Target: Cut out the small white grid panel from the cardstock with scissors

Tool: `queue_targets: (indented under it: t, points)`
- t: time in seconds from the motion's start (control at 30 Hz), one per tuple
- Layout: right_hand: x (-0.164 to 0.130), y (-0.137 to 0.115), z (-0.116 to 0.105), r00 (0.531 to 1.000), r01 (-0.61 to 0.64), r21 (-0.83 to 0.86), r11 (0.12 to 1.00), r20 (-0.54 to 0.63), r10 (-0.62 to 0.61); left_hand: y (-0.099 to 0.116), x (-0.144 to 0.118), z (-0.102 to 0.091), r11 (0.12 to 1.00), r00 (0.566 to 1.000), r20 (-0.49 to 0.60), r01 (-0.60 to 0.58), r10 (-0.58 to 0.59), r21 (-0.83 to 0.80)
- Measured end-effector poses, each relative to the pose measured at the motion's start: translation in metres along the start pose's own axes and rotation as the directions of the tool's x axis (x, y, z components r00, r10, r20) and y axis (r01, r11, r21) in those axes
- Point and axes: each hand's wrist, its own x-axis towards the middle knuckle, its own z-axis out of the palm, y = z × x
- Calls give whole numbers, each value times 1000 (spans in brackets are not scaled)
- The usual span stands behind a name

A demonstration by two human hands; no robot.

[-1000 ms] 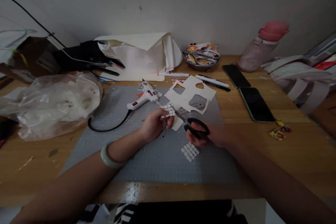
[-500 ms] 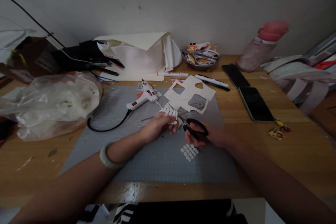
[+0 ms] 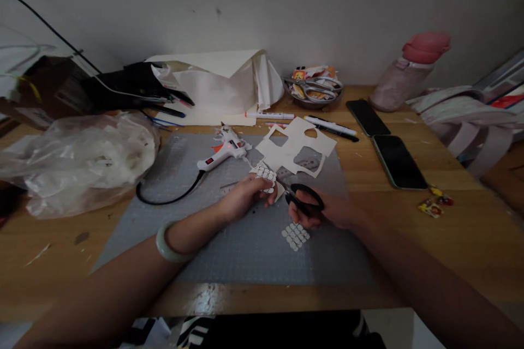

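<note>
While my left hand pinches a small white piece with a grid of little pads on it, fingers closed around its near edge, my right hand is wrapped through the black loops of the scissors, blades pointing up and left toward that piece. The piece sits just above the grey cutting mat, in front of the cut-out paper sheet and to the right of the glue gun. I cannot quite tell whether the blades are parted or shut at the tips; the view is soft there, and they look nearly together, right beside the piece.

To do this cut well, I judge that I should hold the piece taut and flat between thumb and forefinger, with my fingertips back from the line the blades follow. I would feed the paper into the deep part of the blades, not snip with the tips, and turn the piece with the left hand while the scissors hold a steady angle. Short, controlled closes suit something this small.

A second cluster of pads lies on the mat just below my right hand, so I would keep my wrist lifted enough not to sweep it away. The glue gun's cord curls well to the left, out of the way.
</note>
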Motion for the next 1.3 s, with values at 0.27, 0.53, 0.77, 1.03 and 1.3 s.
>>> queue_targets:
  t: [0.27, 0.53, 0.77, 1.03, 1.3]
  points:
    - [0, 1, 1, 1000, -8, 41, 999, -22, 8, 0, 1, 0, 999, 999, -46, 13, -15, -36]
    - [1, 2, 0, 999, 0, 114, 993, -37, 5, 2, 2, 2, 986, 992, -119, 22, -42, -164]
    - [1, 3, 0, 999, 6, 96, 995, -48, -2, 5, 2, 5, 986, 985, -154, 52, -76, -156]
    - [1, 1, 2, 998, -11, 64, 998, -61, 15, 4, 0, 3, 999, 978, -210, 10, -2, 38]
    - [-1, 0, 3, 999, -1, 54, 999, -52, 3, 4, -2, 2, 982, 979, -202, 2, 37, 191]
